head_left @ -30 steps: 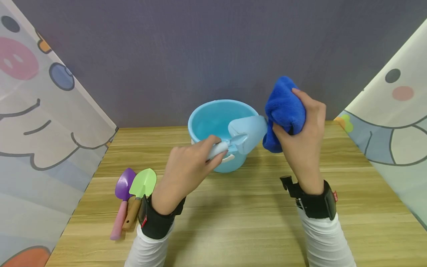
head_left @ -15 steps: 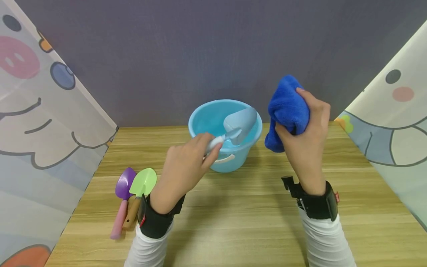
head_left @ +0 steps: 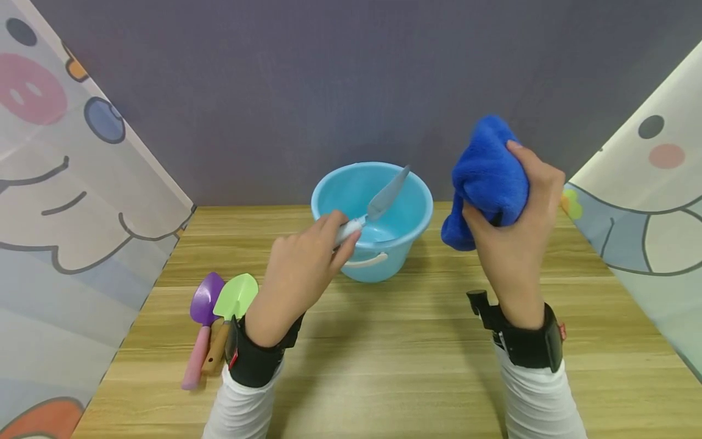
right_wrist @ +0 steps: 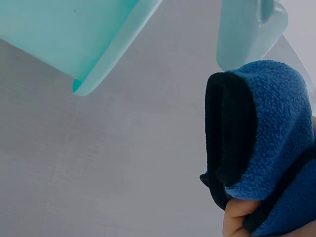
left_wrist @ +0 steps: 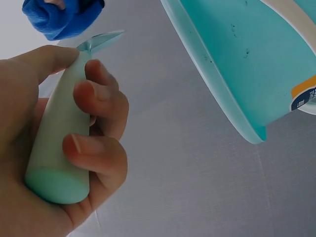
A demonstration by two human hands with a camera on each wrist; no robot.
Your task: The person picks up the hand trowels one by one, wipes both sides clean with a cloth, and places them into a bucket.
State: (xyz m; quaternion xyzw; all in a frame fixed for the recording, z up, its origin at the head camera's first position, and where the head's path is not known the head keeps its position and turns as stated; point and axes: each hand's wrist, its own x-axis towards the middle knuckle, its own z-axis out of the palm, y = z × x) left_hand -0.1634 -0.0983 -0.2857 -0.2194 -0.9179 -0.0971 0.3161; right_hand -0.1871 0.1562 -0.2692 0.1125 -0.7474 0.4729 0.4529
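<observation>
My left hand [head_left: 301, 265] grips the pale handle of a light blue hand trowel [head_left: 388, 194]. The trowel's blade is turned edge-on and overlaps the mouth of a light blue bucket [head_left: 378, 262] in the head view. In the left wrist view, fingers [left_wrist: 106, 153] wrap round the thick handle. My right hand [head_left: 518, 244] holds a bunched blue cloth [head_left: 490, 177] with dark edging, to the right of the bucket and apart from the trowel. Its palm side is hidden behind the cloth.
On the left of the wooden table [head_left: 406, 378] lie a purple trowel [head_left: 206, 299] with a pink handle and a green trowel [head_left: 237, 295] with a wooden handle. A grey wall [head_left: 329, 79] stands behind the bucket. Printed cartoon panels flank both sides.
The trowel has moved away from the cloth to over the bucket's mouth, and its blade has turned from face-up to edge-on. My right hand has shifted right with the cloth.
</observation>
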